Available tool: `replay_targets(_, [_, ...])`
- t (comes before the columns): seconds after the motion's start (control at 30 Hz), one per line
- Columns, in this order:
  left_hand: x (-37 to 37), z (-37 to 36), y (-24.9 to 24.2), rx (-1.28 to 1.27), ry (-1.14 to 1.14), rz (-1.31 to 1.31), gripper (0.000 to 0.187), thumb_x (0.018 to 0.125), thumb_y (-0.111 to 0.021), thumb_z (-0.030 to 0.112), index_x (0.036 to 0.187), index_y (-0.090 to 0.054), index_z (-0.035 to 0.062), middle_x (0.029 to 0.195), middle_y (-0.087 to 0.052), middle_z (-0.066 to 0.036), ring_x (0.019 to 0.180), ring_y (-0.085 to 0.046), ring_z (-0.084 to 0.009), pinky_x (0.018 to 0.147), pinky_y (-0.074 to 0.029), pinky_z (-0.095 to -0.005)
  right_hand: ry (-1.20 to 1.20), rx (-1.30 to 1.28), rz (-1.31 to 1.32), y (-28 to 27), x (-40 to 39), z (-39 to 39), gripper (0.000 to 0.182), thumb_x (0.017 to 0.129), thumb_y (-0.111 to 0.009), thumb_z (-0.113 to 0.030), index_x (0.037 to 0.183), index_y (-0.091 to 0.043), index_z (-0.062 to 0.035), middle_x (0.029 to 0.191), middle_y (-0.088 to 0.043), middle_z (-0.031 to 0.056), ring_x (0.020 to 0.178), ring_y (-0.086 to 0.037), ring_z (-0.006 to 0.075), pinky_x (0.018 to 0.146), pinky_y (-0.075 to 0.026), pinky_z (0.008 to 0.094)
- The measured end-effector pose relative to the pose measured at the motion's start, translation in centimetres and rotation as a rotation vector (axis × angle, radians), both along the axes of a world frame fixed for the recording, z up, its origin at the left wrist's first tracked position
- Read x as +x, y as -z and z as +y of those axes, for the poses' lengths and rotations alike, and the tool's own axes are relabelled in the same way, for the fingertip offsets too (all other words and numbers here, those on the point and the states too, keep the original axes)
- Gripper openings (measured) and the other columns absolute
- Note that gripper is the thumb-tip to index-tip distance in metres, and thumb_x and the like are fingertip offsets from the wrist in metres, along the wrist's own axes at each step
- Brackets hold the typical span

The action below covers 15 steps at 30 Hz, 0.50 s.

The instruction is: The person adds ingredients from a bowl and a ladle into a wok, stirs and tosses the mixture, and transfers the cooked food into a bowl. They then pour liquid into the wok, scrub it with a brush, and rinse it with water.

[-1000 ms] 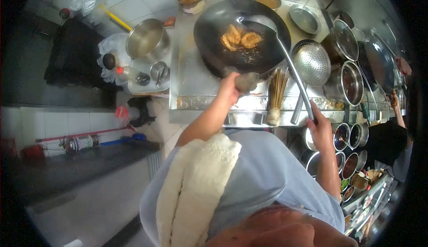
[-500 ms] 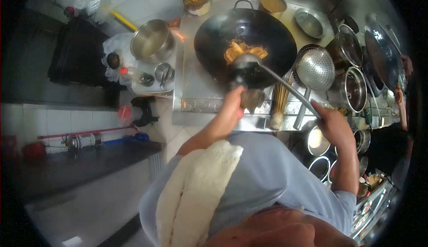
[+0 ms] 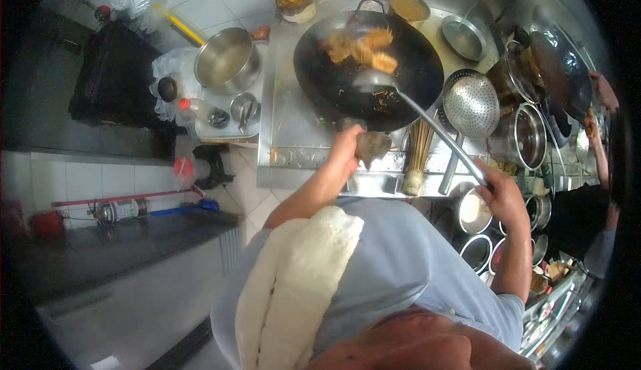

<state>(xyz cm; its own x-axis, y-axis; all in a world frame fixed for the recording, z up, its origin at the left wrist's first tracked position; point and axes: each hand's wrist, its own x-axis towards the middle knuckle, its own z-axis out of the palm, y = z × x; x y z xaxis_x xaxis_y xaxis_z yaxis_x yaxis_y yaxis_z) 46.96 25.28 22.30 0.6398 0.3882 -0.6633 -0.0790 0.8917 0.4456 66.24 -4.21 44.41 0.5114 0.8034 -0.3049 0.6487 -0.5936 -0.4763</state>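
A large black wok (image 3: 414,83) sits on the stove, with browned pieces of food (image 3: 364,48) blurred by motion in its far half. My left hand (image 3: 346,149) is closed at the wok's near edge around a grey-brown folded cloth (image 3: 372,148). The wok's near handle is hidden beneath that cloth and hand. In my right hand (image 3: 502,193) is the end of a long-handled metal ladle (image 3: 437,128). Its bowl hangs over the wok's middle, just on the near side of the food.
A bamboo brush (image 3: 419,156) and a perforated strainer (image 3: 471,103) lie right of the wok. Several pots stand farther right, near another person's hand (image 3: 604,91). A steel pot (image 3: 228,61) and a bottle (image 3: 203,111) are on the left. A white towel (image 3: 294,283) hangs over my front.
The food has moved from the wok's middle to its far side and spread out. The ladle's bowl has lifted slightly away from it. The wok's near rim has dropped into clearer view.
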Motion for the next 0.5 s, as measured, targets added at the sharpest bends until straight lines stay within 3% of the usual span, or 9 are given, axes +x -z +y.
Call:
replay_targets(0.03, [0.0,-0.1,-0.3,-0.001,0.003,-0.003,0.025,0.095,-0.05,0.02,0.101,-0.062,-0.0011,0.09,-0.07,-0.015,0.081,-0.071,-0.0278,0.076,-0.059,-0.0428,-0.071,-0.013,-0.068,-0.7,0.1,-0.4,0.057,0.081,-0.066,-0.001,0.136,-0.057,-0.0082,0.117,-0.067,0.0225,0.104,-0.067,0.0351,0.088,-0.051,0.0389])
replay_targets(0.2, [-1.9,-3.1,-2.1,0.017,-0.063,-0.004,0.021,0.094,-0.053,0.017,0.102,-0.063,0.0017,0.093,-0.07,-0.012,0.083,-0.07,-0.0246,0.077,-0.058,-0.0407,-0.113,-0.081,-0.085,-4.5,-0.2,0.0,0.055,0.08,-0.069,-0.004,0.134,-0.058,-0.0079,0.111,-0.068,0.0217,0.101,-0.066,0.04,0.087,-0.051,0.0426])
replay_targets(0.3, [-2.7,-3.4,-3.0,0.06,-0.019,-0.017,0.024,0.096,-0.052,0.022,0.104,-0.065,0.0039,0.093,-0.071,-0.01,0.086,-0.07,-0.0214,0.077,-0.056,-0.0381,-0.146,-0.207,-0.098,-5.0,-0.9,1.4,0.053,0.085,-0.067,-0.012,0.137,-0.057,-0.0149,0.104,-0.068,0.0218,0.1,-0.065,0.0393,0.086,-0.051,0.045])
replay_targets(0.33, [-3.0,-3.0,-3.4,0.06,0.06,-0.028,0.025,0.096,-0.051,0.024,0.104,-0.065,0.0042,0.094,-0.071,-0.009,0.086,-0.07,-0.0207,0.077,-0.056,-0.0373,-0.146,-0.22,-0.132,-3.6,-1.0,2.3,0.055,0.087,-0.065,-0.012,0.14,-0.054,-0.0166,0.105,-0.068,0.0216,0.098,-0.065,0.0394,0.085,-0.051,0.0458])
replay_targets(0.37, [-2.7,-2.8,-7.5,0.166,0.085,0.078,0.027,0.097,-0.05,0.025,0.104,-0.066,0.0052,0.095,-0.071,-0.009,0.086,-0.07,-0.0208,0.076,-0.056,-0.0364,-0.147,-0.232,-0.166,-1.8,-1.0,3.2,0.056,0.088,-0.063,-0.011,0.143,-0.051,-0.0183,0.105,-0.067,0.0213,0.095,-0.066,0.0396,0.084,-0.051,0.0466])
replay_targets(0.47, [-2.5,-1.7,2.1,0.037,0.151,-0.057,0.025,0.097,-0.05,0.023,0.104,-0.066,0.0048,0.098,-0.071,-0.01,0.087,-0.07,-0.0214,0.077,-0.056,-0.0376,-0.083,-0.183,-0.28,6.9,-0.3,5.1,0.06,0.094,-0.055,-0.01,0.15,-0.039,-0.0231,0.116,-0.063,0.0203,0.091,-0.065,0.0423,0.081,-0.051,0.0508])
replay_targets(0.5, [-3.1,-3.7,0.0,-0.023,-0.014,-0.03,0.018,0.091,-0.057,0.013,0.096,-0.064,-0.0031,0.088,-0.068,-0.014,0.079,-0.07,-0.0255,0.073,-0.059,-0.0422,-0.059,-0.118,-0.323,10.1,-0.3,4.8,0.064,0.092,-0.058,-0.008,0.151,-0.038,-0.0235,0.11,-0.063,0.0202,0.089,-0.064,0.0417,0.081,-0.051,0.0504])
